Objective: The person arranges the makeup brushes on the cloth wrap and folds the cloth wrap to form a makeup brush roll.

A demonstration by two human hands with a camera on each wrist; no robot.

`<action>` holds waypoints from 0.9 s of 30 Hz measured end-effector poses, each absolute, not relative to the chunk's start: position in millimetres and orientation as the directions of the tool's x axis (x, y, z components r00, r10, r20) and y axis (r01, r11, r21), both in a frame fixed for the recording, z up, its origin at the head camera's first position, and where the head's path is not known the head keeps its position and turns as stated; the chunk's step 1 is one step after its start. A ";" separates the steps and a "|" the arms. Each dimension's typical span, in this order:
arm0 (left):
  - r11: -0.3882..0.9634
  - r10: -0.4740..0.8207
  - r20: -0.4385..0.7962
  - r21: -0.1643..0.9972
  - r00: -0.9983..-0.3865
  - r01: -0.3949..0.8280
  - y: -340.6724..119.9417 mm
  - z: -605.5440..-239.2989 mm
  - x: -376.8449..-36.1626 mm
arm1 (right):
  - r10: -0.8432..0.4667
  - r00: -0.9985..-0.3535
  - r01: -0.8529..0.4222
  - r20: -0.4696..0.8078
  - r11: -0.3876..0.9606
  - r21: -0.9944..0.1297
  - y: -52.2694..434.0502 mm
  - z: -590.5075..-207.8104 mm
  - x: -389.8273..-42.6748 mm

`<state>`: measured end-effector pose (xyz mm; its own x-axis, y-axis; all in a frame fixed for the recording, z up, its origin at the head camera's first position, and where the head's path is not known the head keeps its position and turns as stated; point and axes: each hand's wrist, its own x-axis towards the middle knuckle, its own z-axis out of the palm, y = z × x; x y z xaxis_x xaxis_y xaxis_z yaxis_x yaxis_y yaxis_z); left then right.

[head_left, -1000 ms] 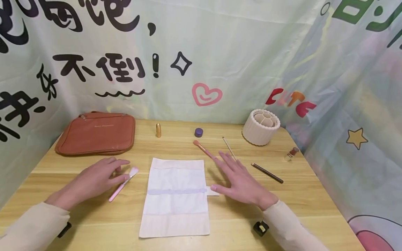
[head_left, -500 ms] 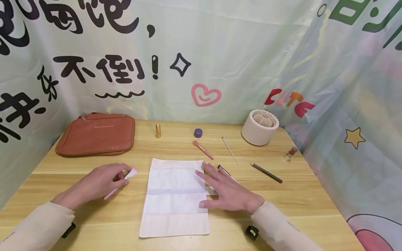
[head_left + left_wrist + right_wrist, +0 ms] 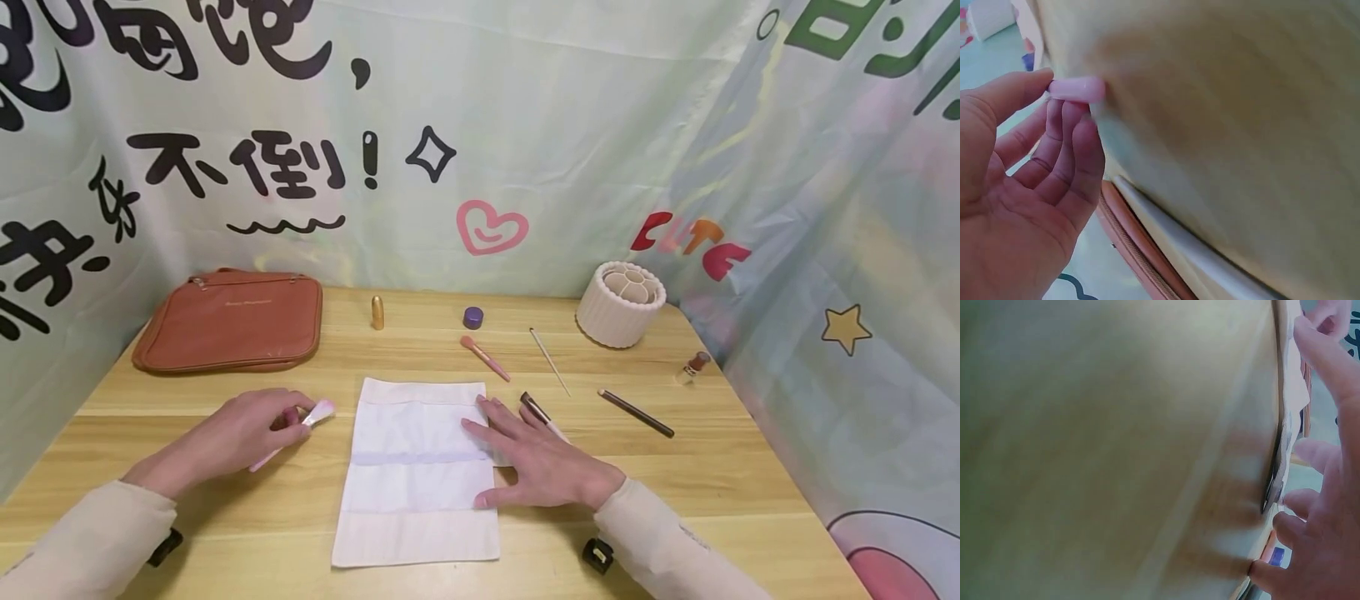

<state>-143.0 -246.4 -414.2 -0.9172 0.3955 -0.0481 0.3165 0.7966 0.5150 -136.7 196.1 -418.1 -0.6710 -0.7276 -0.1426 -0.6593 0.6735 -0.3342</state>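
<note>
My left hand (image 3: pixel 243 433) pinches a makeup brush (image 3: pixel 322 411) with a pale pink head, just left of the cloth. In the left wrist view the brush's pink handle end (image 3: pixel 1079 89) sticks out between thumb and fingers. A flat pale cloth (image 3: pixel 416 487) with a lilac band across it lies before me. Over its right edge, my right hand (image 3: pixel 547 467) is spread with fingers extended; whether it presses on the cloth I cannot tell. A dark-tipped brush (image 3: pixel 536 406) lies partly hidden behind that hand.
A brown zip case (image 3: pixel 232 321) stands back left. Behind the cloth are a gold bullet-shaped tube (image 3: pixel 377 312), a purple cap (image 3: pixel 473 317), a pink brush (image 3: pixel 485 359) and a thin stick (image 3: pixel 550 361). Rightward are a dark pencil (image 3: pixel 636 413), a small bottle (image 3: pixel 693 367) and a ribbed holder (image 3: pixel 621 307).
My left hand has closed its fingers on the pink brush and shifted it slightly. The right hand has moved left to the cloth's edge, uncovering the dark-tipped brush.
</note>
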 end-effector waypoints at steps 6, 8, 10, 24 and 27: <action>0.706 0.360 -0.084 0.675 -0.929 0.213 -234.6 -398.9 -152.0 | -0.730 -0.666 -0.667 -0.156 0.676 -0.313 195.8 -417.2 -137.5; 0.650 0.359 -0.084 0.737 -0.930 0.185 -229.1 -395.4 -156.8 | -0.728 -0.666 -0.666 -0.164 0.679 -0.308 195.6 -417.0 -137.9; 0.587 0.358 -0.083 0.794 -0.930 0.156 -223.0 -392.9 -162.3 | -0.727 -0.665 -0.666 -0.169 0.680 -0.305 195.0 -416.5 -138.1; 0.401 0.364 -0.119 0.915 -0.924 0.040 -189.4 -403.2 -190.0 | -0.721 -0.666 -0.664 -0.190 0.689 -0.289 190.9 -416.2 -137.9; 0.409 0.387 -0.143 0.912 -0.911 0.030 -184.2 -405.9 -188.6 | -0.720 -0.667 -0.664 -0.192 0.691 -0.286 189.5 -415.7 -138.1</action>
